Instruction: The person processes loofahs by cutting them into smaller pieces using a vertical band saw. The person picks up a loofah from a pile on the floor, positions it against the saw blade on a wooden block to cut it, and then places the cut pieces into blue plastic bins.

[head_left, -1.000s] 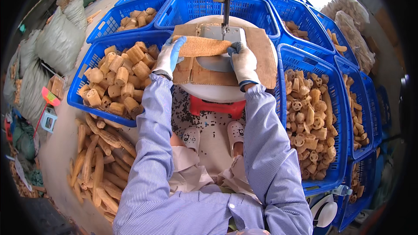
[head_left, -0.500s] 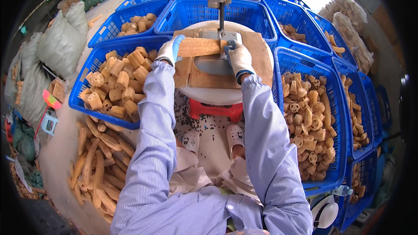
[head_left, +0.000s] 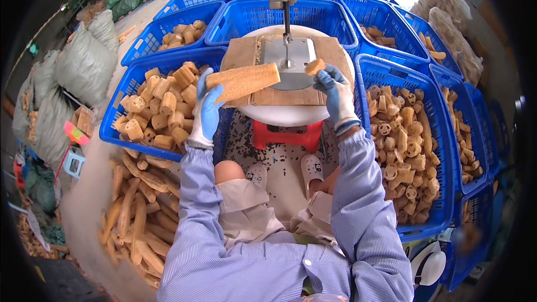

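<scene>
My left hand (head_left: pixel 207 109), in a blue-and-white glove, is wrapped round a long dried loofah (head_left: pixel 246 83) held left of the machine's metal plate (head_left: pixel 296 56). A short loofah end piece (head_left: pixel 315 67) is pinched in the fingers of my gloved right hand (head_left: pixel 338 92), just right of that plate. Between the hands, the machine's thin vertical rod (head_left: pixel 287 19) comes down to the plate, which is set in a cardboard-covered round white top (head_left: pixel 285 114). Both loofah pieces are apart from the rod.
Blue crates surround the machine. The left crate (head_left: pixel 142 146) holds thick loofah chunks; the right crate (head_left: pixel 447 184) holds smaller pieces. Whole loofahs (head_left: pixel 140 218) lie heaped on the floor at left. A red stool (head_left: pixel 286 136) stands under the top. Something brown and blurred (head_left: pixel 469 237) shows at lower right.
The loofah was in both hands at the rod. Now the long part has moved left and nearer in my left hand, and a separate short end has moved right in my right hand.
</scene>
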`<action>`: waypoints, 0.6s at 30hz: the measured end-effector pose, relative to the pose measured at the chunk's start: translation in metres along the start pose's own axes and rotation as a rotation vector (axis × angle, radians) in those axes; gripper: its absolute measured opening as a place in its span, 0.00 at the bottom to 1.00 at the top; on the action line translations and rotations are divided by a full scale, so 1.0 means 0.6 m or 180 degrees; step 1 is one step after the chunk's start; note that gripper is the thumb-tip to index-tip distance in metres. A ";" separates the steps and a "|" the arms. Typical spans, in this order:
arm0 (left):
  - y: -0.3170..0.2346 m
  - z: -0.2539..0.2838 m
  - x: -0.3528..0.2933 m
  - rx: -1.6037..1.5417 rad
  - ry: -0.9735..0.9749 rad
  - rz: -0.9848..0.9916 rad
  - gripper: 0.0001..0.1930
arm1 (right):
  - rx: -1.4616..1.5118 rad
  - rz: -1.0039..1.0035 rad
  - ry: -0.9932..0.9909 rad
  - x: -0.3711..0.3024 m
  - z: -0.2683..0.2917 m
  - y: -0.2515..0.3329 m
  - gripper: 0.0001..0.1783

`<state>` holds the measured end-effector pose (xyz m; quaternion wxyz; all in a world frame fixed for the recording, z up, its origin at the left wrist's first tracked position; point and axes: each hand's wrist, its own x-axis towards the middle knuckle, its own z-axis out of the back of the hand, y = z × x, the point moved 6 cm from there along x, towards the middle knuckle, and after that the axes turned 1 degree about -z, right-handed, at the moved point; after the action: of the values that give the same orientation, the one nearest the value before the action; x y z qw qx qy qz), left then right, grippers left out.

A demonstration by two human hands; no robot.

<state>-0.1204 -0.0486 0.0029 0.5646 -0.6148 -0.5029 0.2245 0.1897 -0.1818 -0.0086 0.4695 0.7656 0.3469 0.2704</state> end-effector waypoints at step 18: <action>-0.052 0.052 0.071 0.4278 -0.1436 -0.1010 0.45 | 0.0288 0.0984 -0.0444 -0.029 0.182 0.020 0.13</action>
<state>-0.1416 -0.0013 0.0358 0.7287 0.0065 -0.4436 0.5217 0.2632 -0.2571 -0.0442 0.4103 0.8471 0.2034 0.2697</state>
